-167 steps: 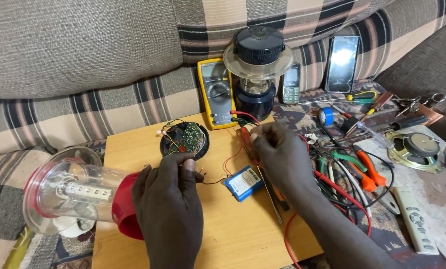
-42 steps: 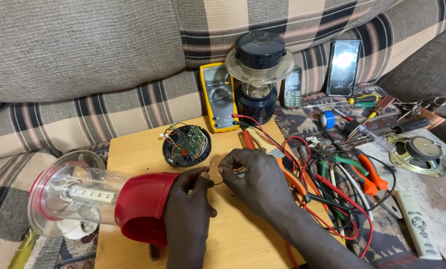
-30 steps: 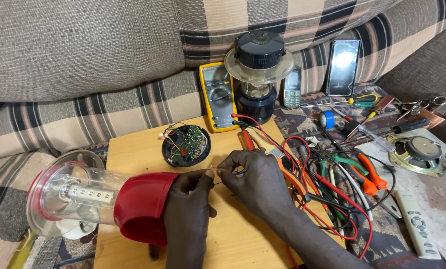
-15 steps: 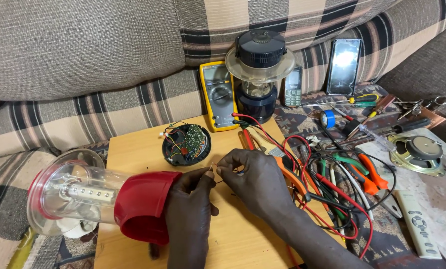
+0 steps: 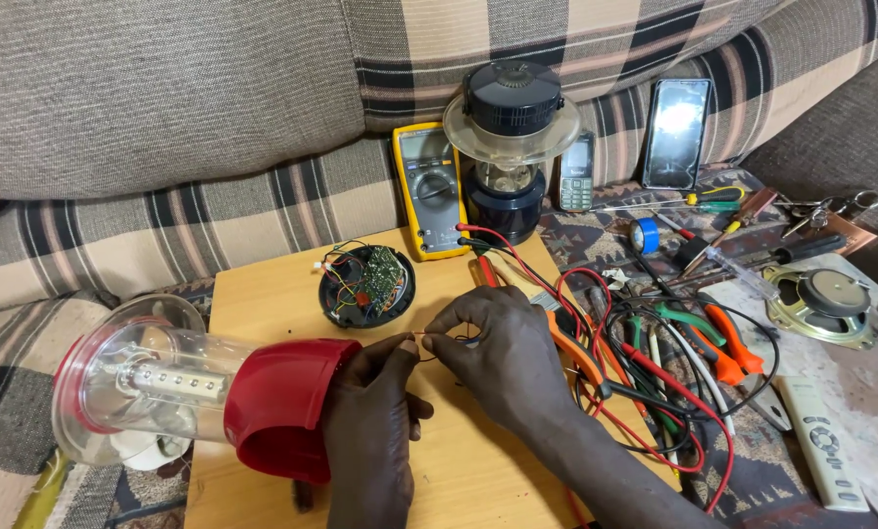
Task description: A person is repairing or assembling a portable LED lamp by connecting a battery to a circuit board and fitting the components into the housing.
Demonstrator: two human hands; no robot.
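We worked on a small pale wooden board (image 5: 263, 294) laid across a striped, checked fabric sofa (image 5: 165, 127), with tools spread over a patterned cloth to the right. Our left hand (image 5: 370, 431) and right hand (image 5: 503, 358) met near the middle of the board, fingertips almost touching, both pinched narrow on thin dark wires (image 5: 429, 340) held between them. The short stretch of wire ran roughly left to right, level with the board, so each hand gripped one end and neither had to reach. Whether the two ends were joined, we could not tell; they were too fine to read.

Just left of the grip, touching our left hand, lay the red-based clear plastic lantern (image 5: 194, 392) on its side, its long axis running left to right, red base towards the hands, clear dome towards the far-left edge. Beyond the grip, slightly left, sat the round black lantern cap with a green circuit board (image 5: 367, 287), apart from both hands. Farther off stood a yellow multimeter (image 5: 429, 191) and an upright dark blue lantern (image 5: 511, 147). To the right lay red and black test leads (image 5: 645, 367) and orange-handled pliers (image 5: 728, 348).
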